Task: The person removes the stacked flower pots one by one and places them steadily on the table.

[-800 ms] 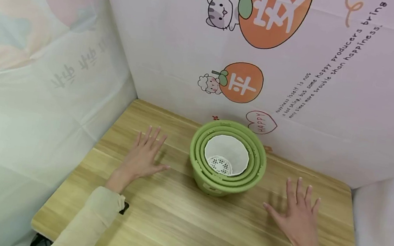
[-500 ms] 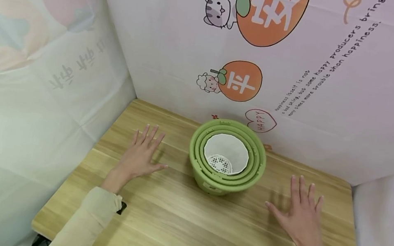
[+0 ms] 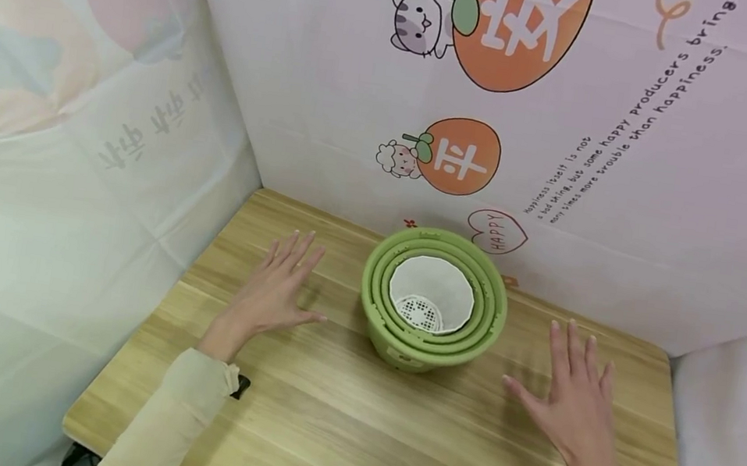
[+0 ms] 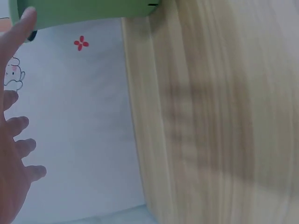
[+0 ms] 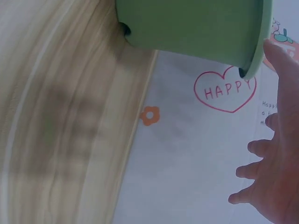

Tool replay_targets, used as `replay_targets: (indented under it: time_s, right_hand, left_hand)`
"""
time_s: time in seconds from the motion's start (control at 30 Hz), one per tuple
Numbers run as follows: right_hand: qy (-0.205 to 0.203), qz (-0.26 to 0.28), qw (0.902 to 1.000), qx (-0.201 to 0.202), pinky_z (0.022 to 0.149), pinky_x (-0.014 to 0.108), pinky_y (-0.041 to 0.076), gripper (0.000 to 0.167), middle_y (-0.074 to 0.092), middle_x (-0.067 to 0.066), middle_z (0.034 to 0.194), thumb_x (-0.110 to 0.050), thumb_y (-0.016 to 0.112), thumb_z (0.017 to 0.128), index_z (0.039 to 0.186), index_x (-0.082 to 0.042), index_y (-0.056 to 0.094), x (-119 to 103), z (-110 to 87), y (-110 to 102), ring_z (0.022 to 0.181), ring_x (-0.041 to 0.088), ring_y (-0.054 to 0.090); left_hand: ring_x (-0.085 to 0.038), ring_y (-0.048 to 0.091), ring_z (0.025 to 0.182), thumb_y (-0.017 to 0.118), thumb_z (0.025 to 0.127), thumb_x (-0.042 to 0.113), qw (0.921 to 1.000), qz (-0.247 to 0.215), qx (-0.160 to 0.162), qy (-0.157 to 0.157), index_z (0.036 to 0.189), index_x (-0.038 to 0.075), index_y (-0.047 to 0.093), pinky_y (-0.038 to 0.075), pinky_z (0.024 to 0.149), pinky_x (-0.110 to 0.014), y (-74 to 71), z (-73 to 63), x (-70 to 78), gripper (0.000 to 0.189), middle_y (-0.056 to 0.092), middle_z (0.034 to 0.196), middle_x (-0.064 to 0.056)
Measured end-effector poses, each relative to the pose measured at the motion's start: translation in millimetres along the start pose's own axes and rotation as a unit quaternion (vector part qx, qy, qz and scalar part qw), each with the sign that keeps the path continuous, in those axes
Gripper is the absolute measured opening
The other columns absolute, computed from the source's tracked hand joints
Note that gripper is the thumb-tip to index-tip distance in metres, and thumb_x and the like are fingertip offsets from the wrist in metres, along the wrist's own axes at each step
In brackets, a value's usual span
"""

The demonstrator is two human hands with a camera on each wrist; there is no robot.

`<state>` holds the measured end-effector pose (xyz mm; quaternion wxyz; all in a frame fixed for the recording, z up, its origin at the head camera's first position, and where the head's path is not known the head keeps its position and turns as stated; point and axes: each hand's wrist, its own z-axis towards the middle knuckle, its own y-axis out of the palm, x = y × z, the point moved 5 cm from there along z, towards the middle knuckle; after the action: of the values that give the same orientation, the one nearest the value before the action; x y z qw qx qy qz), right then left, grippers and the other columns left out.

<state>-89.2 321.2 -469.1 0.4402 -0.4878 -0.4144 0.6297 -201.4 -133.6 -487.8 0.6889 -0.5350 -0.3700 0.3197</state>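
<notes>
**Green round plastic pots (image 3: 405, 358), nested, untouched**

They stand toward the back of a pale wooden table (image 3: 348, 426), a white perforated-base plastic pot (image 3: 433, 288) innermost. Left hand (image 3: 266, 294) and right hand (image 3: 573, 405) flank them, fingers spread, holding nothing. Nesting looks complete; what remains is unclear.

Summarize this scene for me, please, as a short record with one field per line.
Left hand: fingers spread, holding nothing, left of the pots
Right hand: fingers spread, holding nothing, right of the pots
Green pots: nested, upright, near the table's back edge
White pot: innermost, perforated base
Table: wood-grain top
Backdrop: pale cloth, printed cartoons and lettering
</notes>
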Motion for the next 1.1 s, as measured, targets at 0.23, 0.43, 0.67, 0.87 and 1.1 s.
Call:
replay_targets:
  time_s: [0.23,0.43,0.67,0.87,1.1]
  right_hand:
    - [-0.018,0.001,0.9998,-0.005,0.115,0.054,-0.017,0.112,-0.009,0.005,0.165,-0.064,0.067,0.082,0.161,-0.021,-0.001,-12,12.6,-4,0.149,0.038,-0.007]
    - [-0.036,0.008,0.9993,0.007,0.118,0.056,-0.007,0.113,-0.003,0.008,0.166,-0.063,0.069,0.081,0.161,-0.019,0.002,-18,19.1,-5,0.150,0.039,0.002]
    - [-0.054,0.020,0.9982,0.016,0.120,0.056,0.007,0.113,0.003,0.010,0.166,-0.059,0.073,0.080,0.161,-0.018,0.006,-24,24.5,-2,0.148,0.043,0.013]
    - [-0.062,0.023,0.9976,0.018,0.119,0.058,0.012,0.111,0.007,0.011,0.166,-0.057,0.074,0.080,0.161,-0.018,0.009,-31,32.0,0,0.146,0.046,0.019]
    - [-0.069,0.039,0.9968,0.007,0.120,0.055,0.012,0.110,0.008,0.010,0.166,-0.061,0.073,0.079,0.161,-0.020,0.011,-39,36.1,5,0.148,0.041,0.016]
  left_hand:
    - [-0.031,-0.005,0.151,0.073,0.068,0.076,0.9997,-0.016,-0.005,0.018,0.161,0.018,0.001,0.002,0.121,-0.054,-1.9,15.2,12.7,0.130,-0.009,0.166,-0.007]
    - [-0.030,-0.005,0.151,0.058,0.073,0.084,0.9984,-0.043,-0.022,0.031,0.160,0.020,-0.004,0.005,0.121,-0.052,-0.2,23.2,24.3,0.124,-0.013,0.165,-0.004]
    - [-0.032,0.000,0.152,0.054,0.079,0.082,0.9954,-0.075,-0.029,0.052,0.160,0.022,-0.005,0.009,0.121,-0.053,3.1,30.0,34.5,0.117,-0.012,0.165,-0.003]
    - [-0.029,-0.002,0.152,0.063,0.076,0.077,0.9931,-0.096,-0.027,0.063,0.160,0.020,-0.003,0.008,0.121,-0.051,4.4,38.4,42.5,0.121,-0.011,0.165,-0.004]
    - [-0.024,-0.005,0.152,0.057,0.072,0.085,0.9895,-0.117,-0.038,0.076,0.161,0.015,0.003,0.007,0.122,-0.047,5.9,49.7,57.8,0.125,-0.006,0.166,-0.006]
